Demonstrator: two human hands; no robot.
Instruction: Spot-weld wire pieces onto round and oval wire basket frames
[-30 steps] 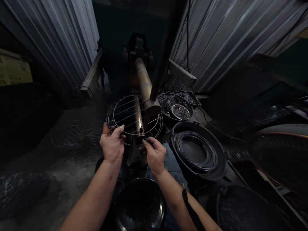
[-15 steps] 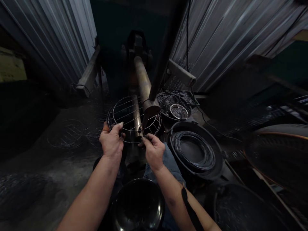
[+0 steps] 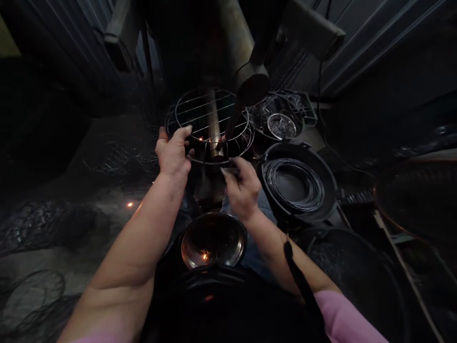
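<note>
The round wire rack (image 3: 198, 127) lies nearly level, face up, just ahead and to the right of the left hand's grip. Its outline is circular; the straight wires run side to side, slanting a little farther away at their right ends. The left hand (image 3: 173, 151) is closed on the near left edge, thumb over the top, fingers curled below. The right hand (image 3: 243, 187) is half curled close to the near edge, thumb and forefinger almost together; blur hides whether they pinch anything or touch the rack. Between the two grips and slightly beyond, a metal bar (image 3: 214, 121) points back toward the person. Right of the right hand, a coil of wire (image 3: 316, 188) sits in a black pan (image 3: 331, 183); a shiny bowl (image 3: 221, 243) is between the forearms
</note>
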